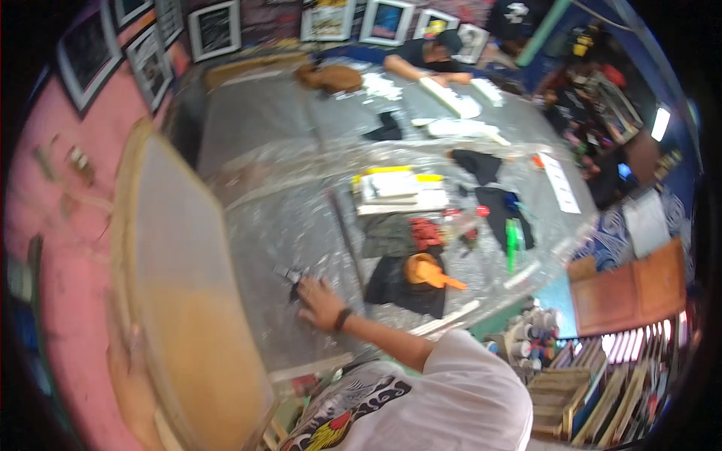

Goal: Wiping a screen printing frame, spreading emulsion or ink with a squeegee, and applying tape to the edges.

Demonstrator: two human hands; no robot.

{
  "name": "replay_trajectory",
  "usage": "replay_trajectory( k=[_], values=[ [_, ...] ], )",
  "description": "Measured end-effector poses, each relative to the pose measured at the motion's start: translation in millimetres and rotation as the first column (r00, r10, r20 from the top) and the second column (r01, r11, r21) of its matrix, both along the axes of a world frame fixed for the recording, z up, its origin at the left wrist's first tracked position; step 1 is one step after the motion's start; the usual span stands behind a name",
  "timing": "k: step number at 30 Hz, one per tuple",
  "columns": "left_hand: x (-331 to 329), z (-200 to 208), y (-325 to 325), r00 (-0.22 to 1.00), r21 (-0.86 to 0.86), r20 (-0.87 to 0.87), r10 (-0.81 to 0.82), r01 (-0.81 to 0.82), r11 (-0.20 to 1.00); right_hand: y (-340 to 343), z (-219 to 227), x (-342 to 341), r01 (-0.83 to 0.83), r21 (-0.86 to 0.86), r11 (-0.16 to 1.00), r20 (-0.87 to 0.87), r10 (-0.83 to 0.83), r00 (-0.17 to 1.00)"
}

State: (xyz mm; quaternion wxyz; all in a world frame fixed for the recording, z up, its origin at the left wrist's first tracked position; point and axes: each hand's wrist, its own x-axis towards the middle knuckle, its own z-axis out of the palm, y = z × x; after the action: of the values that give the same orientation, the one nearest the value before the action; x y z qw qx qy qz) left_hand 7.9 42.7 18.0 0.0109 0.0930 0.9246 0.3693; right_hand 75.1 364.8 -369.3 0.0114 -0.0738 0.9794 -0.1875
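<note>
A large wooden-framed printing screen (180,225) stands tilted on edge at the left, its mesh pale above and yellowish below. My left hand (132,361) is closed on its outer left edge, with some fingers hidden or blurred. My right hand (322,302), a dark band on its wrist, lies on the plastic-covered table (278,225) with fingers stretched out. At its fingertips lies a small black-and-clear object (289,276), too blurred to name; the fingers seem to touch it.
Mid-table are white stacks with yellow edges (398,192), black cloths (406,289), an orange tape roll (423,269) and a green tool (513,244). A person (429,56) leans over the far edge. Bottles (526,334) and wooden frames (609,391) stand at right.
</note>
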Motion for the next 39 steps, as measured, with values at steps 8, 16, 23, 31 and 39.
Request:
replay_trajectory(
  k=[8, 16, 23, 31, 39],
  values=[
    [-10.8, -29.8, -20.3, 0.978, 0.198, -0.120, -0.172, 0.194, 0.961, 0.2, -21.8, 105.2, 0.135, 0.008, 0.991, -0.078, -0.134, 0.988],
    [-15.5, -35.3, -13.7, 0.984, 0.069, -0.089, -0.153, 0.160, 0.985, -5.0, -22.5, 109.4, 0.155, -0.009, 0.988, -0.117, -0.155, 0.981],
    [-14.9, -35.2, -7.1, 0.978, -0.002, -0.120, -0.168, 0.169, 0.986, -6.3, -23.2, 107.6, 0.156, -0.016, 0.988, -0.175, -0.157, 0.972],
    [-9.8, -26.1, 0.6, 0.983, -0.009, -0.082, -0.166, 0.166, 0.986, -5.7, -25.3, 109.3, 0.159, -0.019, 0.987, -0.179, -0.160, 0.971],
    [-4.7, -24.4, 3.2, 0.984, -0.012, -0.095, -0.154, 0.153, 0.988, -5.8, -27.2, 108.6, 0.158, -0.017, 0.987, -0.188, -0.158, 0.969]
  ],
)
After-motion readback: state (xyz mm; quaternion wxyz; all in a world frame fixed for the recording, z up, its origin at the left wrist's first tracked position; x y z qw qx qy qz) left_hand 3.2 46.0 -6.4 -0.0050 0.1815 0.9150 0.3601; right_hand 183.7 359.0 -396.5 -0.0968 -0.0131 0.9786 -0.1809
